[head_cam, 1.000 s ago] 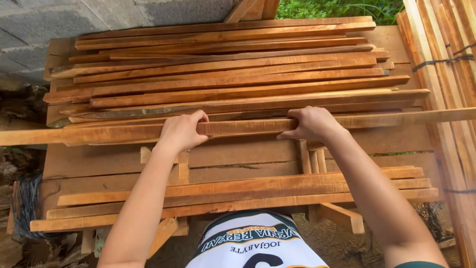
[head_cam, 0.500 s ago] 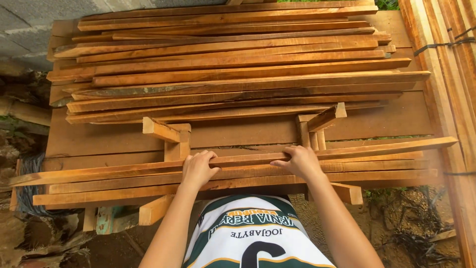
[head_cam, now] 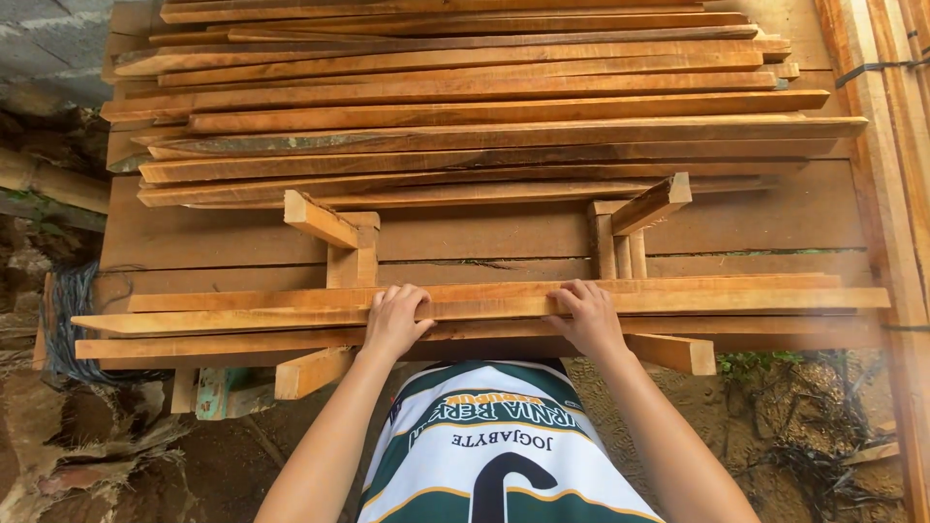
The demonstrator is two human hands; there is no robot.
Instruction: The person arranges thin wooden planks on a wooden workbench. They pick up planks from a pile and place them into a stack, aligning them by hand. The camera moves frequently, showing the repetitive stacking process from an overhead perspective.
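Left hand: the left hand [head_cam: 395,318] lay palm down, fingers curled over the far edge of a long wooden strip [head_cam: 484,306], gripping it.
Right hand: the right hand [head_cam: 587,316] gripped the same strip a little to the right, fingers over its far edge.
Strip: it lay crosswise on top of the near pile of strips [head_cam: 242,334], just in front of the person's body, reaching from far left to far right.
Near pile: about four strips could be counted, stacked flat; their edges overlapped, so the count is unsure.
Supports: two angled wooden brackets, the left bracket [head_cam: 329,228] and the right bracket [head_cam: 644,208], stood just beyond the hands, each on short upright blocks.
Far pile: a larger heap of strips [head_cam: 465,107] lay behind the brackets on a broad plank bench [head_cam: 484,237]; roughly ten or more, too overlapped to count exactly.
Side stack: more timber [head_cam: 896,145] ran along the right edge, bound by a dark strap.
Labels: none showed on the wood; only the white, green and yellow shirt [head_cam: 504,446] bore lettering.
Surroundings: a grey block wall [head_cam: 48,39] stood at upper left.
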